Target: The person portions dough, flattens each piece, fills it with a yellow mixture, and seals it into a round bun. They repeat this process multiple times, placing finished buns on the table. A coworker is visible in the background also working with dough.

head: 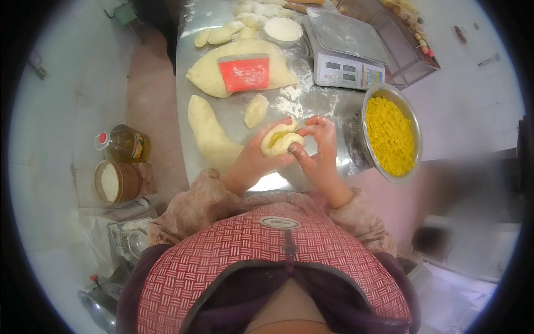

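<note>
My left hand (260, 154) cups a round of dough (283, 146) folded partly around a yellow filling (276, 137). At the dough's right edge, the thumb and forefinger of my right hand (319, 146) touch the rim. Just beyond lies a small dough piece (256, 110) on the steel table. A long curved dough roll (208, 129) extends behind my left wrist. Farther up, a red scraper (245, 73) rests on a large dough mass (200, 73). To the right stands a metal bowl (418, 154) of yellow filling (389, 137).
A digital scale (348, 73) stands at the back right, beside a bowl of white flour (283, 30). Several dough pieces (220, 36) lie at the back. Loose flour dusts the steel table (338, 98). On the floor at left are an oil jug (129, 144) and a tub (125, 182).
</note>
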